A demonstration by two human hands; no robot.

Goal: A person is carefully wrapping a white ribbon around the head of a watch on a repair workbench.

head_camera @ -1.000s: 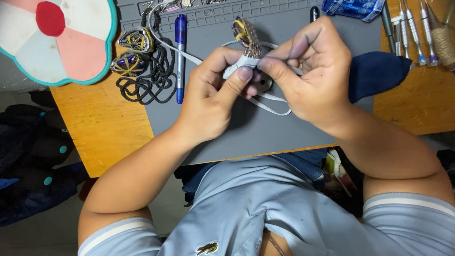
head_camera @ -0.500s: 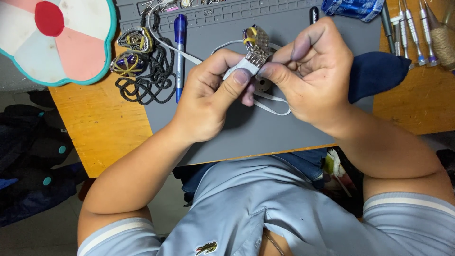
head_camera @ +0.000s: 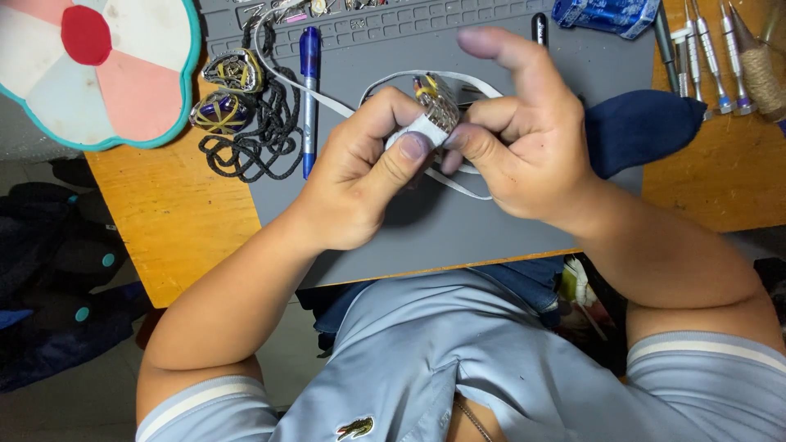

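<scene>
Above the grey mat, right at the centre of the surface, I've got both hands working a small bundle of gold and dark wire wrapped in a white band. My left hand has its fingers closed on the bundle, thumb pressed flat on the white band. My right hand pinches the bundle's right side between thumb and bent middle fingers, and here's the change: half a second ago its index finger lay curled in with the rest, now it sticks up and away, quite free. The bundle sits at much the same spot between the hands as before, held clear of the mat.

A white cord loops out from under the hands and trails off to the far left. Left of my hands lie a blue pen, a black cord in a heap and two more wound bundles. Far left sits a flower-shaped pad in pink and white; to the right, a dark blue cloth and a row of small screwdrivers.
</scene>
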